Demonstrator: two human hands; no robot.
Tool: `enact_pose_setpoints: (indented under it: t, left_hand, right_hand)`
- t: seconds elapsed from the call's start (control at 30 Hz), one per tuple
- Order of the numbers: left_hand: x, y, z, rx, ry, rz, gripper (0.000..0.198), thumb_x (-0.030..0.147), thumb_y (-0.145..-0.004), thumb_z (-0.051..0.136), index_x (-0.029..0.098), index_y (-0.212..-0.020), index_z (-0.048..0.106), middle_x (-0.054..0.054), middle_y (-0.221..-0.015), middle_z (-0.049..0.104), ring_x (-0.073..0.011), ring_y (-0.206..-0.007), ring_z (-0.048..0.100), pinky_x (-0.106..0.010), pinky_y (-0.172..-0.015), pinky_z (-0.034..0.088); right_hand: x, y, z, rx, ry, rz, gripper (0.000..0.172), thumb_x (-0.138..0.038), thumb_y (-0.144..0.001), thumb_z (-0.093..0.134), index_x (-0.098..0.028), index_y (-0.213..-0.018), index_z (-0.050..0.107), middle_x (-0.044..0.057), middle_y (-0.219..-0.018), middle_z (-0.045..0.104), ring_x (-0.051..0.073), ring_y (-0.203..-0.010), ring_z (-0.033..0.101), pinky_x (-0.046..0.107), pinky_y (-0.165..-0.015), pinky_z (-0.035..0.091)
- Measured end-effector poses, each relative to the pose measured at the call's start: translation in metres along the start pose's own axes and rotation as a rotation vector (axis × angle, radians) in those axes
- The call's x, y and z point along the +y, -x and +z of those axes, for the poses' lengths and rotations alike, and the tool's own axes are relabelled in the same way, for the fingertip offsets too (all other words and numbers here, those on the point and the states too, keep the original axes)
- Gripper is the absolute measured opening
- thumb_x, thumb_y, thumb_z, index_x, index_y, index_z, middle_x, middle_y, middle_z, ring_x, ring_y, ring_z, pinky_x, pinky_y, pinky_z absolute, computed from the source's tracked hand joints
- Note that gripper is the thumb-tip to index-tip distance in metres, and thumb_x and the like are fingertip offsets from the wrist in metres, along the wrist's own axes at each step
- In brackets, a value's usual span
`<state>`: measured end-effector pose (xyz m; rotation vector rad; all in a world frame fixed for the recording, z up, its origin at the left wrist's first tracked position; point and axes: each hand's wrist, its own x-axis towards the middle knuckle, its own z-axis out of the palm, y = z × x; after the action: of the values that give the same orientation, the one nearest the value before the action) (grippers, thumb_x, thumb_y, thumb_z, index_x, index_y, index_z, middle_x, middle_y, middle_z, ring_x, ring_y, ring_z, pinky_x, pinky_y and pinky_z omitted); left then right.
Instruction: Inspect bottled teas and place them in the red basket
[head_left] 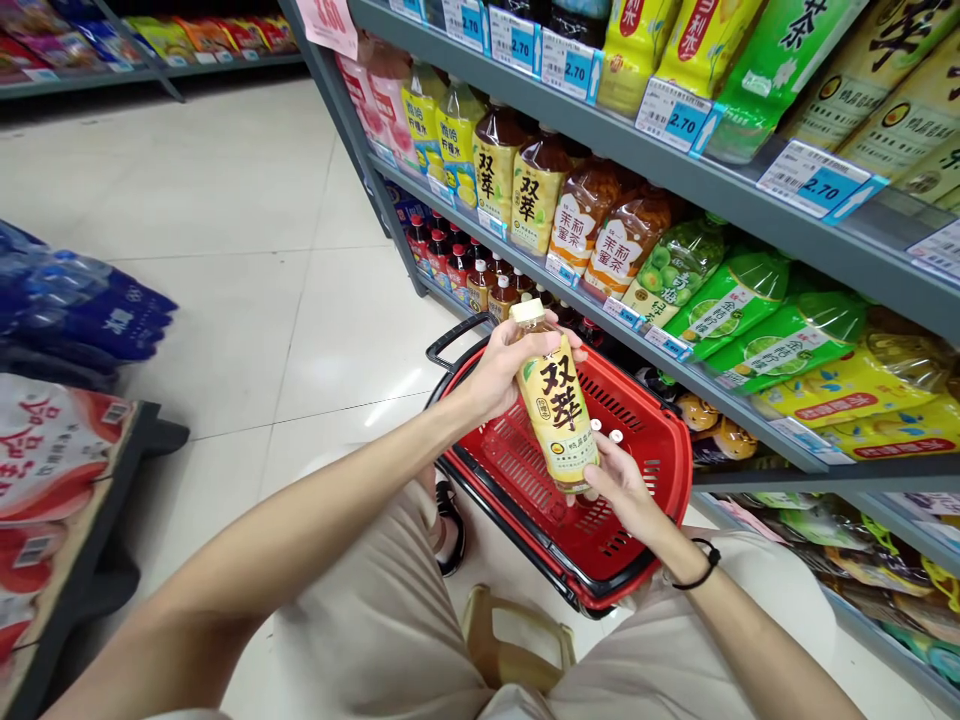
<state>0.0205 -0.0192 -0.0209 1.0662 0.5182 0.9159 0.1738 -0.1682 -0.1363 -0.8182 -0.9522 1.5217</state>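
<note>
A plastic bottle (559, 405) with a yellow label and pale cap is held tilted, cap toward the upper left, above a red shopping basket (670, 455); the label is turned up toward the camera; the upper body is clamped by the fingers (555, 345) of the left hand (499, 375); the lower end is met by the fingers (600, 457) of the right hand (622, 490), though whether these are closed on it or only steadying it cannot be told; a black cord is worn on the right wrist (701, 565); bottled drinks (532, 195) are ranked along a grey shelf (750, 423) to the right, beyond the basket; a tiled floor (225, 180) is seen to the left; risks are judged as follows: if the left grip were loosened while the right fingers were merely touching, the bottle could be dropped, into the basket or, if tipped past the rim, onto the tiles; a slick plastic surface could promote slipping; a wide swing of the right arm could knock the bottles at the shelf edge.
</note>
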Motion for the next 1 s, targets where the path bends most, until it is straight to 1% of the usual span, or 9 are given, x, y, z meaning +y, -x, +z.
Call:
enact_pose_setpoints:
  t: [0.07, 0.13, 0.2, 0.27, 0.43, 0.67, 0.77, 0.87, 1.0]
  left_hand:
    - [-0.001, -0.002, -0.002, -0.018, -0.018, 0.028, 0.044, 0.035, -0.075, 0.084, 0.019, -0.105, 0.057, -0.008, -0.101, 0.078, -0.0268, -0.099, 0.077, -0.044, -0.093, 0.059]
    - [-0.002, -0.003, -0.004, -0.038, -0.044, 0.044, 0.042, 0.035, -0.076, 0.085, 0.019, -0.103, 0.058, -0.009, -0.106, 0.078, -0.0262, -0.103, 0.076, -0.043, -0.096, 0.058]
    - [-0.002, -0.003, -0.004, -0.040, -0.064, 0.041, 0.041, 0.035, -0.076, 0.085, 0.019, -0.103, 0.059, -0.010, -0.111, 0.078, -0.0255, -0.105, 0.076, -0.042, -0.097, 0.058]
    - [-0.002, -0.002, -0.003, -0.041, -0.075, 0.030, 0.041, 0.034, -0.076, 0.085, 0.018, -0.105, 0.061, -0.010, -0.113, 0.077, -0.0250, -0.104, 0.076, -0.042, -0.097, 0.058]
    - [-0.004, -0.001, 0.000, -0.031, -0.122, 0.021, 0.041, 0.036, -0.078, 0.086, 0.018, -0.107, 0.063, -0.009, -0.111, 0.076, -0.0225, -0.096, 0.075, -0.039, -0.091, 0.059]
    - [-0.010, -0.001, 0.001, 0.051, -0.354, 0.111, 0.043, 0.037, -0.074, 0.091, 0.015, -0.101, 0.066, -0.006, -0.098, 0.072, -0.0182, -0.088, 0.069, -0.033, -0.084, 0.057]
    - [-0.009, 0.001, 0.004, 0.066, -0.369, 0.129, 0.043, 0.038, -0.075, 0.091, 0.015, -0.101, 0.067, -0.007, -0.098, 0.071, -0.0185, -0.086, 0.069, -0.033, -0.082, 0.058]
    - [-0.003, 0.004, 0.008, 0.074, -0.404, 0.149, 0.042, 0.038, -0.073, 0.091, 0.014, -0.101, 0.069, -0.006, -0.093, 0.071, -0.0183, -0.082, 0.068, -0.033, -0.078, 0.058]
    - [0.004, 0.007, 0.013, 0.097, -0.435, 0.187, 0.047, 0.033, -0.069, 0.093, 0.015, -0.103, 0.067, -0.005, -0.093, 0.074, -0.0181, -0.082, 0.069, -0.032, -0.079, 0.059]
  right_hand:
    - [0.001, 0.000, 0.001, 0.091, 0.018, -0.056, 0.049, -0.050, -0.087, 0.084, -0.023, -0.125, 0.068, 0.008, -0.109, 0.074, 0.019, -0.077, 0.069, 0.034, -0.068, 0.061]
    - [0.005, 0.000, 0.002, 0.176, 0.040, -0.105, 0.049, -0.046, -0.084, 0.088, -0.024, -0.123, 0.070, 0.009, -0.115, 0.075, 0.023, -0.095, 0.073, 0.038, -0.084, 0.063]
    - [0.010, 0.001, 0.003, 0.226, 0.070, -0.132, 0.048, -0.042, -0.082, 0.090, -0.026, -0.123, 0.070, 0.009, -0.124, 0.074, 0.025, -0.113, 0.071, 0.041, -0.101, 0.059]
    - [0.015, 0.003, 0.003, 0.242, 0.107, -0.134, 0.050, -0.038, -0.083, 0.090, -0.026, -0.126, 0.068, 0.009, -0.130, 0.073, 0.026, -0.120, 0.069, 0.043, -0.108, 0.056]
    - [0.016, 0.002, 0.004, 0.309, 0.186, -0.178, 0.055, -0.032, -0.082, 0.090, -0.025, -0.129, 0.063, 0.010, -0.131, 0.070, 0.025, -0.120, 0.067, 0.041, -0.106, 0.055]
    - [0.015, 0.000, -0.002, 0.423, 0.424, -0.308, 0.061, -0.029, -0.077, 0.093, -0.025, -0.127, 0.058, 0.007, -0.119, 0.065, 0.023, -0.111, 0.064, 0.038, -0.098, 0.055]
    - [0.018, -0.001, -0.004, 0.396, 0.437, -0.279, 0.063, -0.031, -0.077, 0.094, -0.025, -0.129, 0.058, 0.007, -0.122, 0.064, 0.024, -0.112, 0.064, 0.039, -0.099, 0.055]
    - [0.020, -0.003, -0.003, 0.331, 0.402, -0.241, 0.064, -0.033, -0.080, 0.092, -0.027, -0.133, 0.058, 0.009, -0.132, 0.063, 0.024, -0.119, 0.064, 0.039, -0.102, 0.055]
    - [0.018, -0.008, 0.002, 0.263, 0.267, -0.210, 0.056, -0.037, -0.088, 0.085, -0.028, -0.136, 0.058, 0.009, -0.139, 0.063, 0.026, -0.125, 0.064, 0.040, -0.102, 0.058]
